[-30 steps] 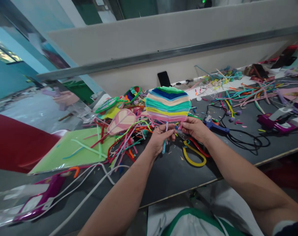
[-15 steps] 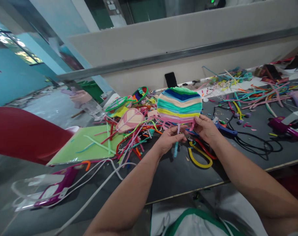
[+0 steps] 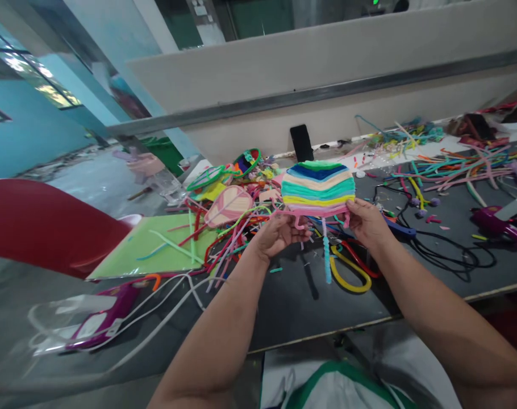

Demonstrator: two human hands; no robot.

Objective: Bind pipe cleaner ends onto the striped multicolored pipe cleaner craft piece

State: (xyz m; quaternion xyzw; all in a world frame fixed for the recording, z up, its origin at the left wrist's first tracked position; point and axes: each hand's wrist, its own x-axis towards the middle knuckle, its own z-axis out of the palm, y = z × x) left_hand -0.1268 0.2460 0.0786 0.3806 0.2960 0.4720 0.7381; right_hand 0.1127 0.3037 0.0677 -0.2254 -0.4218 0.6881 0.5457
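I read no text, label, brand or number on the bench point(image 3: 284, 318), near edge to far; the green light point(image 3: 375, 2) beyond is too small to make out.

Above the tabletop point(image 3: 284, 326), a pipe-cleaner craft point(image 3: 318, 187) is between the left hand point(image 3: 279, 234) and right hand point(image 3: 366, 220). Scissors point(image 3: 353, 288) lie nearer, below it. Left: a pipe-cleaner heap point(image 3: 224, 244), then a glue gun point(image 3: 99, 322) at near left. Behind: a phone point(image 3: 301, 143) before the partition point(image 3: 326, 62).
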